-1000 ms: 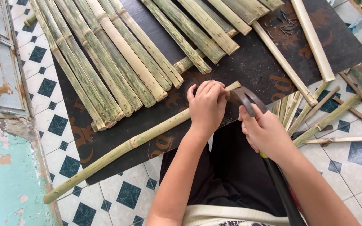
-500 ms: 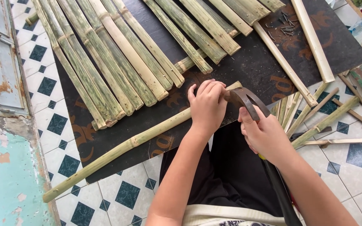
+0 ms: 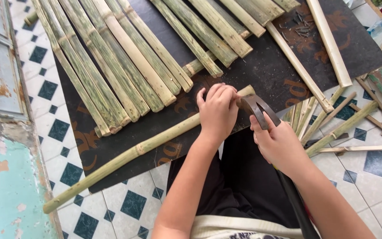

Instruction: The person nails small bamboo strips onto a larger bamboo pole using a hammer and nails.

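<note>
Head cam: my left hand (image 3: 217,113) stays clamped on the bamboo pole's (image 3: 124,155) end at the black mat's (image 3: 266,71) near edge, right hand (image 3: 279,144) gripping the curved blade (image 3: 253,106). Nothing's moved lately, so the split hasn't advanced.

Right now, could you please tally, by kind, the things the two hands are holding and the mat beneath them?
round green bamboo pole, gripped at its end by the left hand: 1
curved dark blade, held by the right hand: 1
black mat: 1
Total: 3
</note>
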